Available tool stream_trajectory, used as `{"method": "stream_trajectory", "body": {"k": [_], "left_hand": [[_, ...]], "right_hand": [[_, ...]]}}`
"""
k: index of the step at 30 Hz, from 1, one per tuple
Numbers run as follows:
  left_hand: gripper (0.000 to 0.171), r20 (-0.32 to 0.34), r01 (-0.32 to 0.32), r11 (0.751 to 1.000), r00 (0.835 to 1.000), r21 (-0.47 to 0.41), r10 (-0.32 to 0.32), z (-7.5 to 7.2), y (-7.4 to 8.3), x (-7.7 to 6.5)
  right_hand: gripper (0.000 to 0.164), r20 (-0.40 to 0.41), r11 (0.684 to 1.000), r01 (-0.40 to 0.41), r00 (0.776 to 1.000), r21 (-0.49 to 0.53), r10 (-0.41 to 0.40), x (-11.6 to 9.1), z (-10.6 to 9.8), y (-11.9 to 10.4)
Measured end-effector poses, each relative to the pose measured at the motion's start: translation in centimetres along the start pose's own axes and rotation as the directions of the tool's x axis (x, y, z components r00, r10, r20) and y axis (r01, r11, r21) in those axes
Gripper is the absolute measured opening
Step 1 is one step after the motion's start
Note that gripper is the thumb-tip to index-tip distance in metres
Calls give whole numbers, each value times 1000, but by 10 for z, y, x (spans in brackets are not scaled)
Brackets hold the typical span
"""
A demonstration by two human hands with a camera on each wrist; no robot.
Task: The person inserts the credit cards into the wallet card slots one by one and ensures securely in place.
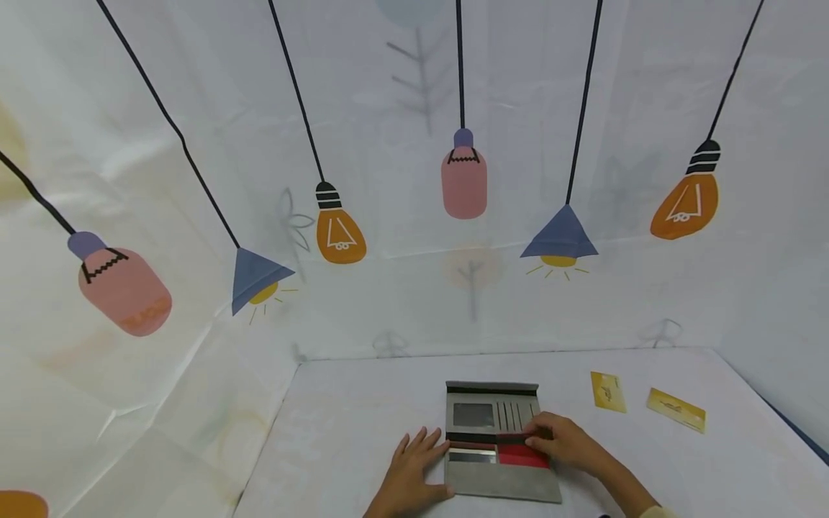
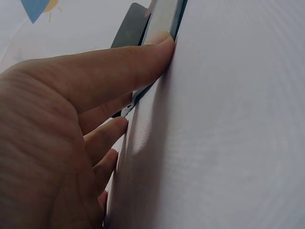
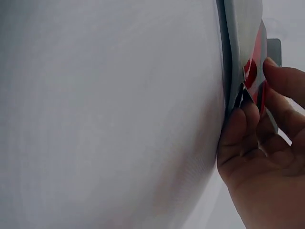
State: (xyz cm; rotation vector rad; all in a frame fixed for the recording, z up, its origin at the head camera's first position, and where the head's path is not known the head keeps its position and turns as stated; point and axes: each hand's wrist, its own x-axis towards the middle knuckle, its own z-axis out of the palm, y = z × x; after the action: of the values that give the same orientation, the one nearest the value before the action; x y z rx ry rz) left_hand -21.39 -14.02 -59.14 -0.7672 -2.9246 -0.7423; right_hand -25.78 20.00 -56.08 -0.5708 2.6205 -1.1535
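A grey wallet (image 1: 501,488) lies unfolded on the white table, showing a clear window and several card slots in its upper half. My left hand (image 1: 414,471) rests at the wallet's left side, fingers spread. In the left wrist view its thumb (image 2: 159,52) presses on the wallet's edge. At the right side, my right hand (image 1: 566,442) pinches a red card (image 1: 521,455) between thumb and fingers at the wallet's middle. The right wrist view shows this red card (image 3: 259,50) by the fingertips; how far it sits inside a pocket is hidden.
Two yellow cards lie apart from the wallet on the table's right side, one upright yellow card (image 1: 608,392) and one slanted yellow card (image 1: 676,410). White sheeting (image 1: 401,309) printed with lamps rises behind the table and on the left.
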Motion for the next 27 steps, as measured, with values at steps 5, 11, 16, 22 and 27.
{"method": "stream_trajectory", "body": {"k": [5,11,16,22,27], "left_hand": [[70,20,22,1000,1000,-22,-22,1,1,1],[70,25,30,999,999,-21,-29,1,1,1],[70,36,42,999,998,-13,-42,-1,1,1],[69,29,34,999,999,-11,-33,-3,2,0],[70,41,41,999,998,-21,-40,-3,3,0]], "right_hand": [[19,-1,999,49,999,-18,-49,-1,1,2],[15,-34,998,62,997,-17,-63,-1,4,3],[14,-83,1000,6,997,-5,-6,-2,7,2],[13,-105,1000,-25,994,-8,24,-2,6,-2],[15,-80,998,-63,995,6,63,-1,6,-4]]}}
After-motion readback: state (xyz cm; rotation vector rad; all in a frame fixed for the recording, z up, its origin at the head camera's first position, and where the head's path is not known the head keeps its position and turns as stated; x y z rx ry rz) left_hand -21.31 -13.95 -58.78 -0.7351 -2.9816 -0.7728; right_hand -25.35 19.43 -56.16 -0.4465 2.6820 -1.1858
